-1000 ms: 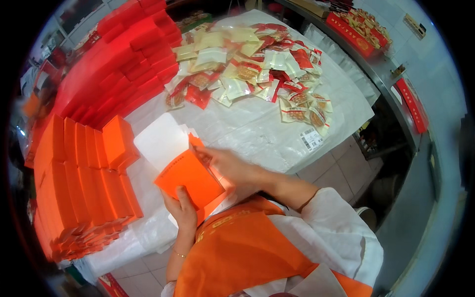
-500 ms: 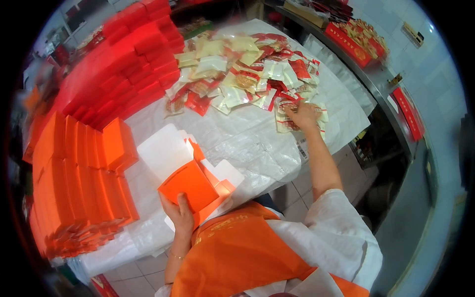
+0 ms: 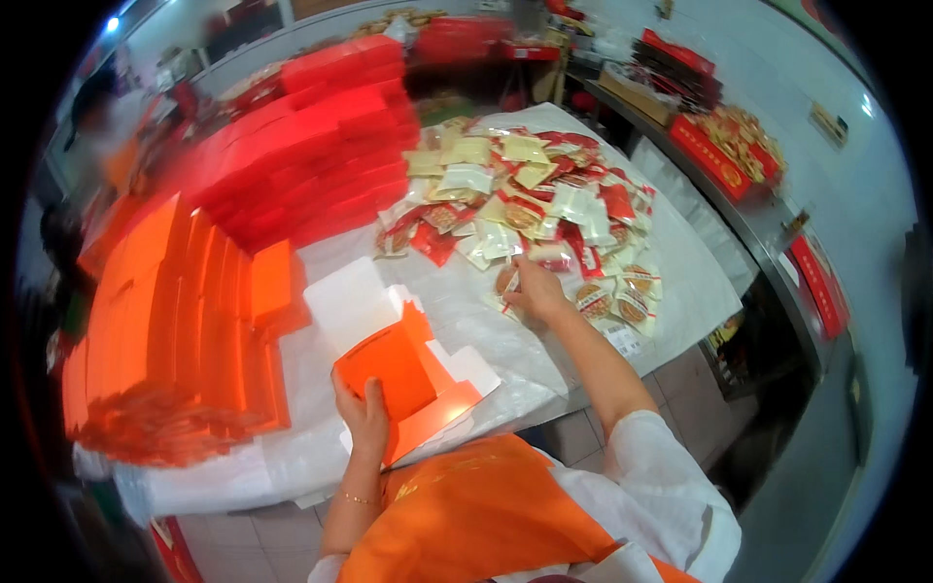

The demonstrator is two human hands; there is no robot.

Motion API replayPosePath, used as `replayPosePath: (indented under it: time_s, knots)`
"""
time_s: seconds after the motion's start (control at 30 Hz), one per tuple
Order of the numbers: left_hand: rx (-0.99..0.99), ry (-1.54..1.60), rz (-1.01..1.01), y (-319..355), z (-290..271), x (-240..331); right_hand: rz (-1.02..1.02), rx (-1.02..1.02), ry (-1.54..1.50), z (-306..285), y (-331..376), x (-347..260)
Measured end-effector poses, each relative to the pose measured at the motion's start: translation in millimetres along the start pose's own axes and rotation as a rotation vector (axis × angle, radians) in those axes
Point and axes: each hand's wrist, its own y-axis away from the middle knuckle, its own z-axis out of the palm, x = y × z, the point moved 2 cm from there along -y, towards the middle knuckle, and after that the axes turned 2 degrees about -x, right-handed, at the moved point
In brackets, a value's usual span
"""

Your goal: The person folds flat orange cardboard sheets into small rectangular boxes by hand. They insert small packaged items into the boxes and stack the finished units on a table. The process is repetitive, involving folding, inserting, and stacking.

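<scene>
My left hand (image 3: 363, 416) is closed around the near-left side of an orange carton (image 3: 394, 364), thumb on its orange face. The carton's white lid flap (image 3: 345, 306) stands folded back, and white side flaps spread on the right. Over the table, my right hand (image 3: 537, 290) pinches a clear-fronted packet (image 3: 505, 282) with a round brown biscuit inside, partly hidden by my fingers. Beside that hand lie a few similar biscuit packets (image 3: 632, 301). Just beyond it spreads a heap of cream, white and red packets (image 3: 525, 209).
Stacked orange cartons (image 3: 165, 340) fill the table's left side, with a tall pile of red boxes (image 3: 321, 146) behind. White plastic sheeting (image 3: 457, 325) covers the table. Along the right wall, a metal counter (image 3: 768, 243) holds a red box of snacks (image 3: 729, 151). A blurred person (image 3: 112, 126) is far left.
My right hand has moved left from the heap's right edge, with a biscuit packet now in its fingers. The left hand still holds the open carton. The whole view has shifted.
</scene>
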Motion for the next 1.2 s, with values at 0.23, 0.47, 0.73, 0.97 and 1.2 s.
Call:
replayPosePath:
  time_s: [0.23, 0.47, 0.73, 0.97, 1.2]
  knots:
    - [-0.114, -0.019, 0.071, -12, -1, 0, -0.360, 0.440, -0.286, -32, 33, -68]
    - [-0.168, -0.028, 0.036, -11, -3, -18, -1.047, 0.386, -0.438, -67, 63, -191]
    - [-0.238, -0.063, 0.008, -16, -11, -19, -1.064, 0.239, -0.310, -74, 46, -219]
    - [-0.312, -0.142, -0.055, -13, -18, -22, -1.117, 0.124, -0.244, -64, 43, -223]
    - [-0.287, -0.093, -0.007, -15, -15, -23, -1.070, -0.053, -0.036, -16, 51, -207]
